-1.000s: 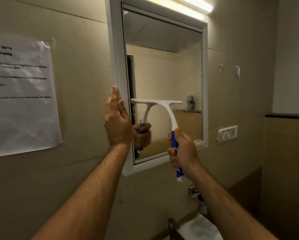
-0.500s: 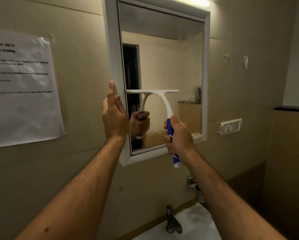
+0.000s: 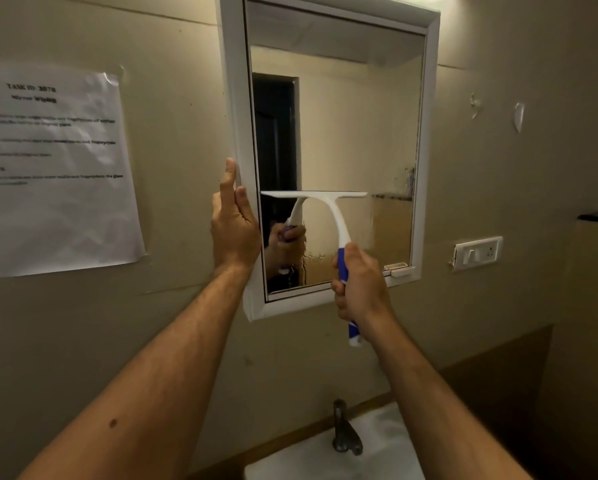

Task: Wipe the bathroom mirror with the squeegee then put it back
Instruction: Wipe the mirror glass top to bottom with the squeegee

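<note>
White plastic frames the bathroom mirror on the beige wall in front of me, and my squeegee is laid against its lower half. My right hand has its grip wrapped tight around the blue part of the handle, fingers curled fully round it, with the blue and white end of the handle poking out below my fist. The white neck curves up from my hand to the blade, which sits level across the glass, its left end close to the inner edge of the frame. Below the blade the glass looks misted and streaked with water drops; above it the reflection is clearer. My left hand rests flat against the left side of the mirror frame, fingers straight and pointing up, holding nothing.

On the wall to the left hangs a printed paper sheet, its small text too blurred to read beyond the heading. To the right of the mirror is a white switch plate, and higher up two small wall hooks. Down below, a dark metal tap stands at the back of a white sink.
</note>
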### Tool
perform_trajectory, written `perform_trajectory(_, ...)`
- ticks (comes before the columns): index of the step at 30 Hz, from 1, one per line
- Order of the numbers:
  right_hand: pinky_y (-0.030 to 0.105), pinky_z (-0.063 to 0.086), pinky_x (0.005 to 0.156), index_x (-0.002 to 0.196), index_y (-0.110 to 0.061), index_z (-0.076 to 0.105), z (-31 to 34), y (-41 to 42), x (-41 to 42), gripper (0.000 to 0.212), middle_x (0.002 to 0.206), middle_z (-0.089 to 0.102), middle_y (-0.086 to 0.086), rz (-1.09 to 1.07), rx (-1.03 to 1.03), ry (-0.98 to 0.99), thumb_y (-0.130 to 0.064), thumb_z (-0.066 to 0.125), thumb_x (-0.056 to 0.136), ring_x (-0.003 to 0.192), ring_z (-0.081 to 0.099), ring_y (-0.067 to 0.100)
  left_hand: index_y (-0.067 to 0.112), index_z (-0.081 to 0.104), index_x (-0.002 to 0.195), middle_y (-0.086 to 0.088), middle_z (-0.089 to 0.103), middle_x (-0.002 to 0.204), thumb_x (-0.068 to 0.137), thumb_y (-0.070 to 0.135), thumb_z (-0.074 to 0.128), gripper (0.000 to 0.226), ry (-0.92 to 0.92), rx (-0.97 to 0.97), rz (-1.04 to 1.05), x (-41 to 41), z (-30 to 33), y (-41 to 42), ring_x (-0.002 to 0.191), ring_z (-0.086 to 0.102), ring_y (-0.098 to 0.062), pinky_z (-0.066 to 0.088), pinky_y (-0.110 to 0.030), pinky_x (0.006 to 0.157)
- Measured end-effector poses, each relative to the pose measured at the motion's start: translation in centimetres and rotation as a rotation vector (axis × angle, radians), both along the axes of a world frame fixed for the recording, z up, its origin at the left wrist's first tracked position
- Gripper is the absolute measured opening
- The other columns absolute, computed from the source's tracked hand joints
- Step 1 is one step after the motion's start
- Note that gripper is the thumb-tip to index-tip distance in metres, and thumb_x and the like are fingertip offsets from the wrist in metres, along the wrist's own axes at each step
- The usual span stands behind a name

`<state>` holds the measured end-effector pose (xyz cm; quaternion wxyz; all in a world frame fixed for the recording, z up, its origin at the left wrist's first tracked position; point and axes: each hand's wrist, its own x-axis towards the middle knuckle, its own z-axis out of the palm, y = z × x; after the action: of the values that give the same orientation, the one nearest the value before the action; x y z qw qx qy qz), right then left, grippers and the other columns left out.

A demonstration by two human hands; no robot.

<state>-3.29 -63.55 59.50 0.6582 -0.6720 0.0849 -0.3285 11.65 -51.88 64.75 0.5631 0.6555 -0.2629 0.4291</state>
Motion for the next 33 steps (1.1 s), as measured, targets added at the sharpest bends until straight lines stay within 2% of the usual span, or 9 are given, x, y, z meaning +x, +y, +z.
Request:
perform_trajectory(5, 0.023, 0.032, 0.041, 0.087, -0.015, 0.053, -3.5, 0.2, 0.1, 0.04, 0.058, 0.044, 0.0, -0.043, -0.024, 0.038, -0.045, 0.029, 0.101, 0.043, 0.037, 0.009, 0.018, 0.028, 0.151, -0.018, 0.051, 0.133, 0.106, 0.018, 0.031, 0.045, -0.039, -0.035, -0.022, 0.3, -0.4, -0.3, 0.086, 0.037, 0.036, 0.03, 0.014, 0.066)
perform_trajectory(12, 0.022, 0.033, 0.04, 0.086, -0.015, 0.053, -5.4, 0.6, -0.2, 0.036, 0.062, 0.043, 0.003, -0.067, -0.058, 0.009, -0.039, 0.031, 0.102, 0.046, 0.038, 0.008, 0.015, 0.03, 0.15, -0.018, 0.05, 0.135, 0.106, 0.017, 0.031, 0.044, -0.067, -0.045, -0.032, 0.7, -0.6, -0.5, 0.088, 0.03, 0.043, 0.028, 0.015, 0.069)
perform_trajectory(14, 0.023, 0.032, 0.041, 0.084, -0.015, 0.053, -4.4, 0.4, 0.2, 0.038, 0.065, 0.043, 0.005, -0.073, -0.072, -0.018, -0.04, 0.031, 0.102, 0.047, 0.037, 0.01, 0.015, 0.03, 0.15, -0.004, 0.05, 0.13, 0.106, 0.017, 0.031, 0.044, -0.07, -0.048, -0.03, 0.8, -0.6, -0.4, 0.089, 0.03, 0.043, 0.028, 0.015, 0.07)
perform_trajectory(17, 0.024, 0.032, 0.043, 0.082, -0.014, 0.051, -4.2, 0.1, 0.7, 0.038, 0.065, 0.042, 0.007, -0.076, -0.093, -0.037, -0.039, 0.03, 0.102, 0.048, 0.036, 0.011, 0.014, 0.029, 0.15, 0.028, 0.036, 0.111, 0.106, 0.016, 0.031, 0.045, -0.051, -0.061, -0.033, 0.8, -0.5, -0.5, 0.09, 0.033, 0.041, 0.029, 0.014, 0.068)
perform_trajectory(19, 0.023, 0.033, 0.041, 0.083, -0.014, 0.051, -5.3, 0.0, 0.7, 0.037, 0.064, 0.043, 0.006, -0.079, -0.11, -0.024, -0.037, 0.03, 0.102, 0.047, 0.038, 0.01, 0.013, 0.029, 0.15, 0.033, 0.031, 0.104, 0.106, 0.016, 0.031, 0.045, -0.044, -0.07, -0.04, 0.7, -0.5, -0.5, 0.09, 0.034, 0.04, 0.029, 0.014, 0.069)
perform_trajectory(23, 0.019, 0.035, 0.04, 0.085, -0.013, 0.051, -8.7, -0.2, 0.2, 0.033, 0.063, 0.044, 0.006, -0.063, -0.134, 0.019, -0.033, 0.031, 0.102, 0.046, 0.039, 0.007, 0.011, 0.029, 0.15, 0.028, 0.035, 0.115, 0.106, 0.014, 0.032, 0.044, -0.054, -0.078, -0.045, 0.6, -0.5, -0.6, 0.092, 0.034, 0.04, 0.028, 0.015, 0.07)
perform_trajectory(26, 0.019, 0.035, 0.04, 0.086, -0.013, 0.052, -8.6, -0.6, -0.1, 0.033, 0.064, 0.045, 0.005, -0.067, -0.142, 0.02, -0.034, 0.032, 0.102, 0.047, 0.039, 0.008, 0.012, 0.03, 0.15, 0.003, 0.044, 0.135, 0.106, 0.015, 0.031, 0.044, -0.08, -0.086, -0.04, 0.8, -0.5, -0.7, 0.097, 0.028, 0.043, 0.027, 0.016, 0.074)
perform_trajectory(30, 0.021, 0.034, 0.041, 0.089, -0.015, 0.054, -4.9, -0.6, 0.2, 0.037, 0.064, 0.045, 0.003, -0.069, -0.094, -0.05, -0.04, 0.029, 0.102, 0.048, 0.039, 0.009, 0.011, 0.03, 0.15, 0.009, 0.036, 0.129, 0.106, 0.014, 0.031, 0.044, -0.086, -0.075, -0.043, 1.1, -0.6, -0.9, 0.095, 0.028, 0.043, 0.027, 0.016, 0.074)
perform_trajectory(33, 0.025, 0.033, 0.043, 0.088, -0.017, 0.051, -3.6, -0.3, 0.8, 0.035, 0.066, 0.044, 0.006, -0.032, -0.126, -0.068, -0.04, 0.029, 0.102, 0.048, 0.038, 0.009, 0.011, 0.03, 0.15, 0.002, 0.041, 0.138, 0.105, 0.014, 0.031, 0.044, -0.089, -0.077, -0.039, 1.3, -0.7, -1.0, 0.099, 0.027, 0.043, 0.026, 0.016, 0.076)
